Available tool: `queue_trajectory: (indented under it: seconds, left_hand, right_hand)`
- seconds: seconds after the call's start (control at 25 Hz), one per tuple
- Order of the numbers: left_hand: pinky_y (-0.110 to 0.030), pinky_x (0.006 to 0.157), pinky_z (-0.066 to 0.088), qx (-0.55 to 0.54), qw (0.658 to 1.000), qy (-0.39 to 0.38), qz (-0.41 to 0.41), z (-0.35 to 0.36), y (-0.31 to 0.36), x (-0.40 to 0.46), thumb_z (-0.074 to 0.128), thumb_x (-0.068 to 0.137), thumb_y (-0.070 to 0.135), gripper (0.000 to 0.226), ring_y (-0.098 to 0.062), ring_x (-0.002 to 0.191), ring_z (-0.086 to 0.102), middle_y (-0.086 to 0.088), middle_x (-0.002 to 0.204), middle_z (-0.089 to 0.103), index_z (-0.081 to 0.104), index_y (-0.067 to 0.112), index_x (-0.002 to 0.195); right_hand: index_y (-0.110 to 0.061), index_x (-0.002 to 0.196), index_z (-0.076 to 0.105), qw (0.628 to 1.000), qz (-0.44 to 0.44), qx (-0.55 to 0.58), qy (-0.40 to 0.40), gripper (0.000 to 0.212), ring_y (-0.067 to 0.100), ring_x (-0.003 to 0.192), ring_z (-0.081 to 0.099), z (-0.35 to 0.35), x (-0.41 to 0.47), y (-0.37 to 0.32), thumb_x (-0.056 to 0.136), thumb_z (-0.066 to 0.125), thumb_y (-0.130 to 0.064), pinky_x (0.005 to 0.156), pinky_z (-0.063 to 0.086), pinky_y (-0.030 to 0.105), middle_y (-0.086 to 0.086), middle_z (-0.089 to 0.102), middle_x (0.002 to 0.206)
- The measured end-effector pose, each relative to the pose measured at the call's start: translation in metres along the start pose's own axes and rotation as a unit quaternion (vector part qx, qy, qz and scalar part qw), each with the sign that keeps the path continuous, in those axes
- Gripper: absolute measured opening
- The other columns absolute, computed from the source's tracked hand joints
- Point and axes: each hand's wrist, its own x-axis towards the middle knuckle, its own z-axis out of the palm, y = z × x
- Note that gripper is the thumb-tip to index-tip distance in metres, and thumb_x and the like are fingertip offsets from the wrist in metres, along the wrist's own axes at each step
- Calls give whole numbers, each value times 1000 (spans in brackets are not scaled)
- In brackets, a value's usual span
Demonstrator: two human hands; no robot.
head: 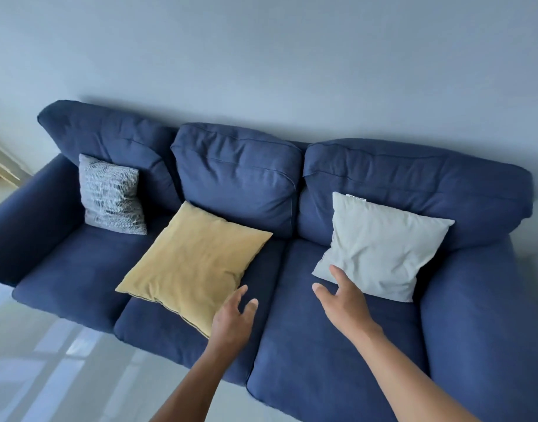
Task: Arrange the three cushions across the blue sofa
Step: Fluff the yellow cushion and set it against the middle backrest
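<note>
A blue three-seat sofa (337, 345) fills the view. A grey patterned cushion (110, 194) leans upright against the left backrest. A yellow cushion (194, 263) lies flat on the middle seat, overlapping the left seat's seam. A pale grey cushion (380, 248) leans against the right backrest. My left hand (234, 318) hovers open at the yellow cushion's near right corner, fingers spread. My right hand (340, 293) is open just by the pale cushion's lower left corner, holding nothing.
A plain pale wall (292, 56) stands behind the sofa. Glossy light floor (48, 360) lies in front at lower left. A wooden skirting or door frame edge (2, 166) shows at far left.
</note>
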Motion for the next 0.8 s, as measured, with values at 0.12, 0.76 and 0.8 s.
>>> queue_trajectory:
  seconds: [0.12, 0.76, 0.8]
  left_hand:
    - [-41, 116, 44, -5, 999, 33, -11, -55, -46, -29, 57, 103, 40, 56, -25, 142, 54, -2, 158, 56, 49, 25, 157]
    - [-33, 114, 37, 104, 985, 135, 40, -231, -95, -16, 55, 105, 43, 64, -21, 147, 48, 1, 170, 40, 41, 15, 161]
    - [-33, 115, 36, 113, 985, 129, 35, -236, -94, -7, 55, 105, 43, 64, -21, 148, 48, 1, 170, 40, 40, 15, 161]
  right_hand:
    - [-19, 162, 34, 999, -27, -26, -26, 69, 17, 154, 32, 51, -41, -27, 100, 60, -37, 117, 28, 30, -2, 36, 168]
    - [-4, 163, 24, 975, -154, -116, -115, 78, 25, 158, 23, 221, -50, -157, 101, 61, -35, 127, 22, 38, 15, 26, 171]
    - [-4, 163, 24, 975, -149, -113, -117, 79, 26, 158, 23, 227, -39, -161, 101, 61, -35, 127, 22, 39, 15, 26, 171]
